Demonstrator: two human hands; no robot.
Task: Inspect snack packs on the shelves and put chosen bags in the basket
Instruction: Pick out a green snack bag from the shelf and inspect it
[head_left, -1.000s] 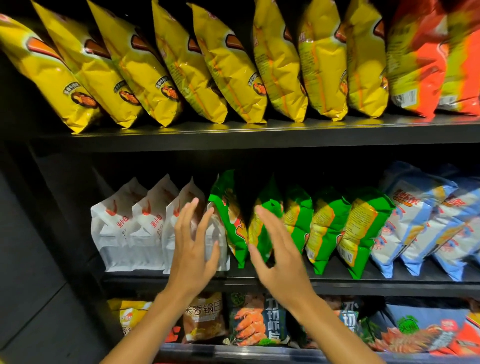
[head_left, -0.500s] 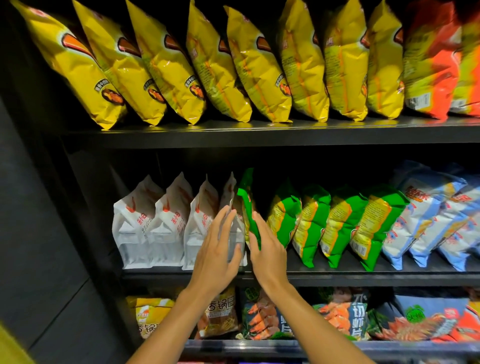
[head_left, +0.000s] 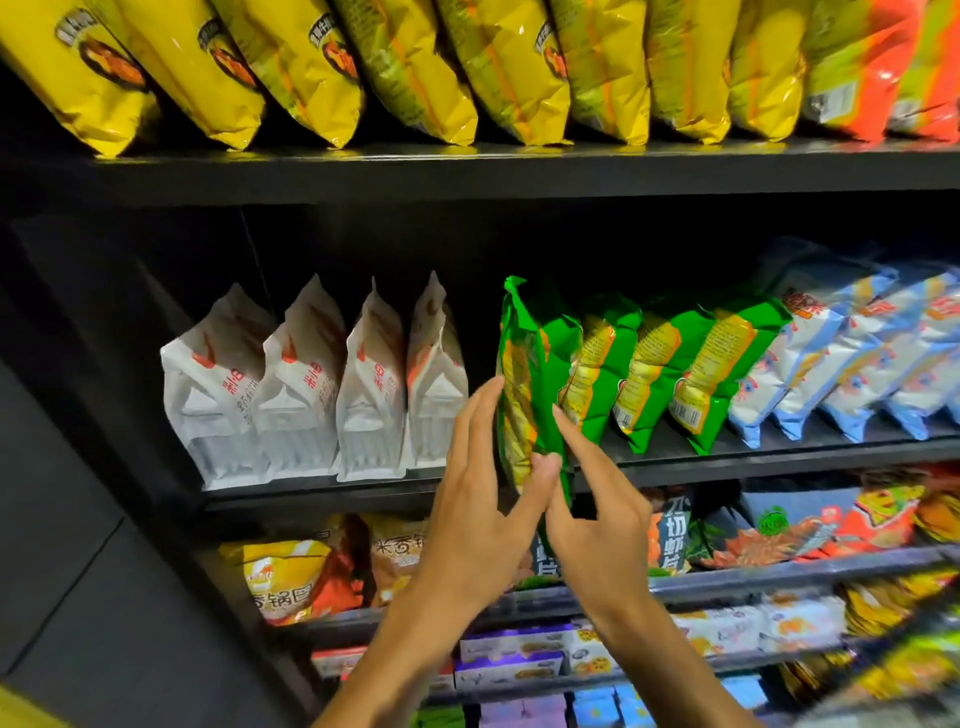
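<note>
A green and yellow snack bag (head_left: 530, 374) stands upright at the front edge of the middle shelf (head_left: 727, 462), pulled forward from its row. My left hand (head_left: 483, 509) holds its left side, fingers straight along the pack and thumb pressed against its lower front. My right hand (head_left: 597, 525) holds the right side, index finger stretched up along the bag. Three more green bags (head_left: 660, 369) lean in a row just to the right. No basket is in view.
White pouches (head_left: 311, 384) stand left of the green bags, blue and white bags (head_left: 852, 353) to the right. Yellow bags (head_left: 405, 62) line the top shelf, orange ones (head_left: 883, 67) at its right end. Lower shelves hold mixed packs (head_left: 296, 577) and small boxes (head_left: 509, 660).
Both hands have closed in on the leftmost green bag and drawn it forward off the row. The view has moved closer and tilted down.
</note>
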